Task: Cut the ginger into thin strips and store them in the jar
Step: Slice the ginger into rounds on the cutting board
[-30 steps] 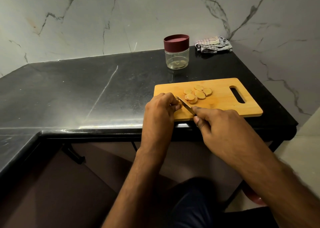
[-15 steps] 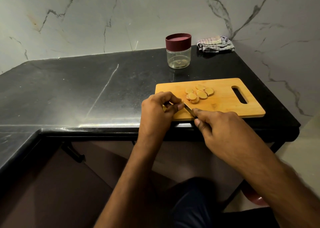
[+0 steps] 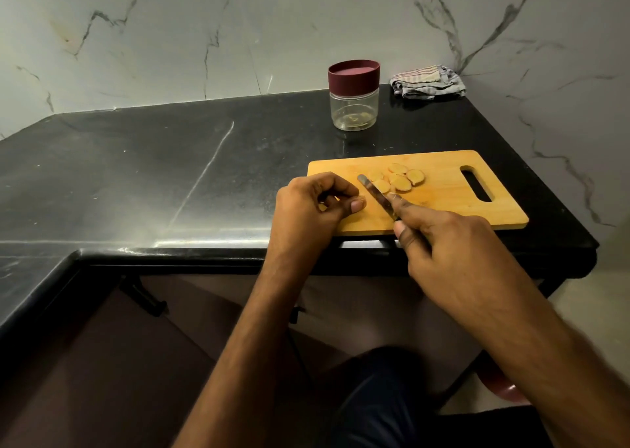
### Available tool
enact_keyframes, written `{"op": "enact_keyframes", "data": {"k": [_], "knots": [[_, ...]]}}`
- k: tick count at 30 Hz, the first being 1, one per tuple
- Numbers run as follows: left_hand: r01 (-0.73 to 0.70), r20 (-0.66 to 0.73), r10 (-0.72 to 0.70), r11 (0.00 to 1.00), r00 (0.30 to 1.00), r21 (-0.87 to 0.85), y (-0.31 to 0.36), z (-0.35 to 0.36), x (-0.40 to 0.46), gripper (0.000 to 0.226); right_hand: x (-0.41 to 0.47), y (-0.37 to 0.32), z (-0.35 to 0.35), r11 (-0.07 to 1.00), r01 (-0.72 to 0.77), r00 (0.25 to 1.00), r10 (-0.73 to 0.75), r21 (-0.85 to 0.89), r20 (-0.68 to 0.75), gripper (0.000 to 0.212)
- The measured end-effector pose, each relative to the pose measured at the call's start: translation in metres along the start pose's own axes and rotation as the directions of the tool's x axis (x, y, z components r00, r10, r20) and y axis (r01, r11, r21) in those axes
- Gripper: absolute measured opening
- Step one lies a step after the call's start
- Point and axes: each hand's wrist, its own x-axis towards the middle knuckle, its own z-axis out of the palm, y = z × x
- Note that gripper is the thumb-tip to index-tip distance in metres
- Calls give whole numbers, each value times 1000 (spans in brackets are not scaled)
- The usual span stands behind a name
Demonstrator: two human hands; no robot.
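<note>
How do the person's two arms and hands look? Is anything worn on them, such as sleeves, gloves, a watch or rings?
Both forearms are bare up to the frame edge: no sleeves, no gloves and no watch or bracelet show. The left hand and the right hand show no ring on the fingers that are visible. The nails look short and unpainted. Some fingers are hidden, so a ring there cannot be excluded.

Home kitchen: black countertop [image 3: 170, 174], marble wall [image 3: 170, 38].
</note>
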Motion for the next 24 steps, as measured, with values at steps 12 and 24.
{"op": "enact_keyframes", "data": {"k": [12,24], "knots": [[-12,16,11,999,1000,41,-1,1,-1,4,-6,-9,-7,998,19,999,-17,-56,42,43],[-96,-14,97,992,995,78,-1,3,-2,5,-5,-14,-7,995,13,999,-9,-95,44,43]]}}
